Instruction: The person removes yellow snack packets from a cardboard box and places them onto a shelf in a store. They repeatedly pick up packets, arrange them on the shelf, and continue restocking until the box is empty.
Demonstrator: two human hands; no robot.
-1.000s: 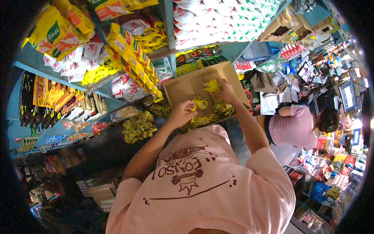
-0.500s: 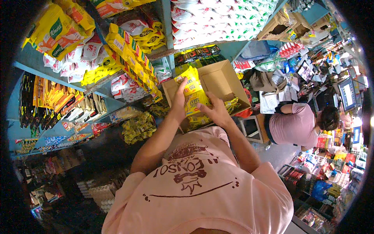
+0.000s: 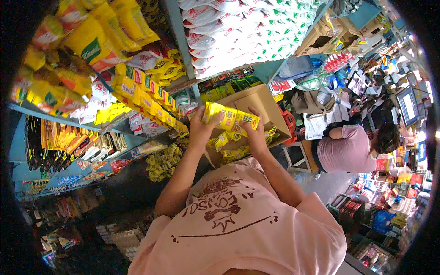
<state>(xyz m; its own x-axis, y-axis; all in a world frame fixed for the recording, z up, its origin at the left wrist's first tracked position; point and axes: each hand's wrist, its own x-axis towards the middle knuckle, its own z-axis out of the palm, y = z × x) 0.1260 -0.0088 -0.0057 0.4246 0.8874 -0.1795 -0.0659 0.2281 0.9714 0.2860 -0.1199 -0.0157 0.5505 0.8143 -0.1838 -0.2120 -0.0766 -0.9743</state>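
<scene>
Left hand [image 3: 200, 129]: fingers curled closed around the left end of a strip of yellow sachets [image 3: 230, 118], thumb side toward the body. Right hand [image 3: 255, 138]: closed likewise on the strip's right end, fingers wrapped over its lower edge. The strip is held flat between both hands, raised just above the open cardboard box [image 3: 261, 103].

Strip: glossy plastic film, joined flat packets in a row, yellow with red marks, slightly crinkled and catching light.

Box: plain brown corrugated card, flaps up, squarish, tilted. More yellow sachets [image 3: 229, 146] lie loose in its near part, below the hands; the far inner wall is bare card.

Left of the hands: a hanging chain of small yellow packets [image 3: 151, 105] runs diagonally along a blue shelf edge [image 3: 41, 117]; above it, puffy yellow bags [image 3: 91, 41], shiny and crumpled. Further left, racks of thin dark sachets [image 3: 59, 146].

Far, above the box: stacked white sacks with green and red print [image 3: 247, 27], soft and rounded.

Right: a seated person in a mauve shirt [image 3: 343, 151], well apart from the hands, near a white stool [image 3: 298, 156] and cluttered goods.

Near: the person's pink printed T-shirt [image 3: 243, 224], soft knit cloth.
</scene>
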